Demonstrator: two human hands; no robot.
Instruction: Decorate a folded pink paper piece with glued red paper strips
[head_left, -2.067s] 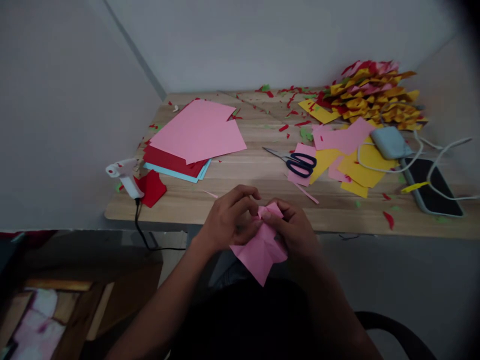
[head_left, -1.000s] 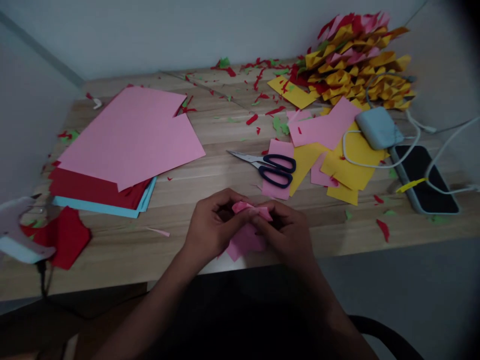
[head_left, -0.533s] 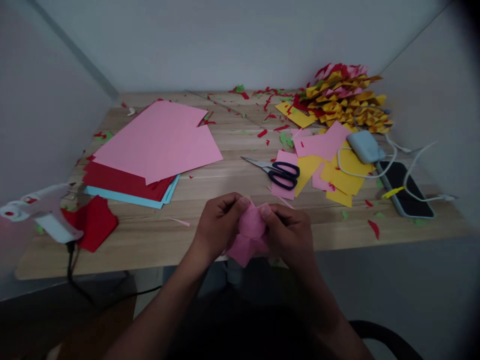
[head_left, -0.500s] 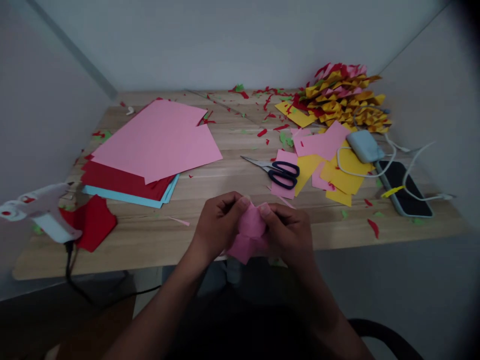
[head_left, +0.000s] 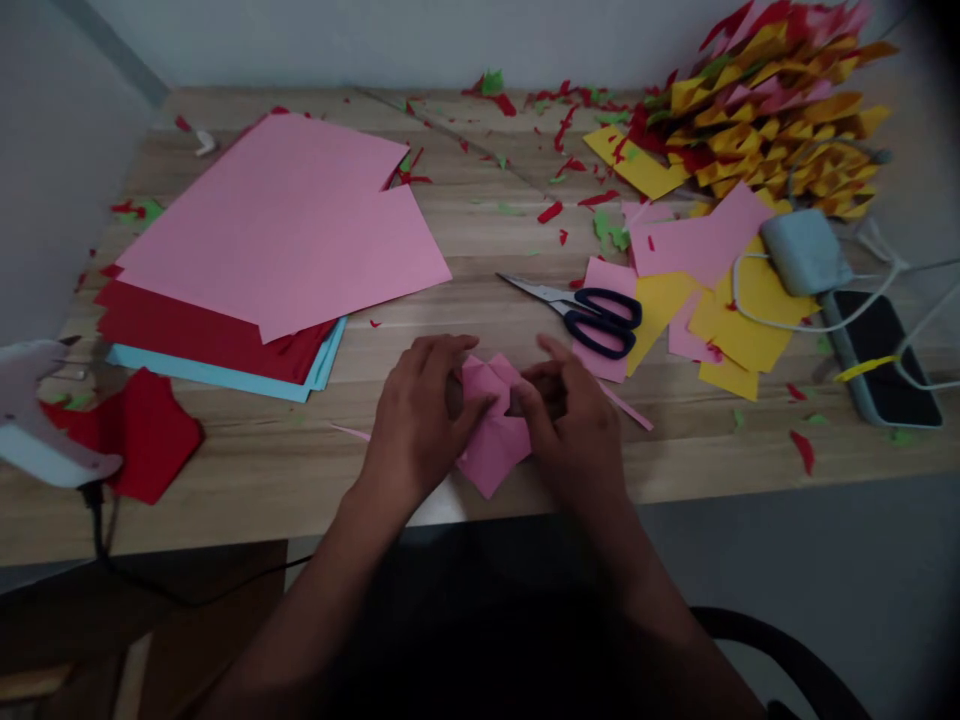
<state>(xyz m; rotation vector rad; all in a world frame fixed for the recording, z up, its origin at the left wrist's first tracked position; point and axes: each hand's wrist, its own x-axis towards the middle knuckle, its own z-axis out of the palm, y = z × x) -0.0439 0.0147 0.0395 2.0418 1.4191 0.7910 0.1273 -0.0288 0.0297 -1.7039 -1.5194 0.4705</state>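
Observation:
A folded pink paper piece (head_left: 493, 455), with pointed corners at top and bottom, is at the table's front edge. My left hand (head_left: 424, 410) grips its left side, the thumb lying across the middle and the fingers curled behind. On the right side, my right hand (head_left: 574, 430) holds the paper with thumb and bent fingers, partly hidden; one finger is raised off it. Beyond the right hand lie dark-handled scissors (head_left: 592, 318), partly on pink and yellow paper pieces. A narrow pink paper strip (head_left: 630, 408) is just right of that hand.
Large pink sheets (head_left: 292, 220) top a stack over red sheets (head_left: 217, 335) and blue ones. At left, a white glue gun (head_left: 52, 440) rests by red cut paper (head_left: 157, 440). A yellow folded-paper pile (head_left: 780, 120), a white charger (head_left: 806, 250) and a phone (head_left: 885, 360) are at right.
My hands have brought the pink paper from just over the front edge down to the tabletop. Both thumbs have moved from its top corners to its middle. The view has tilted and come closer.

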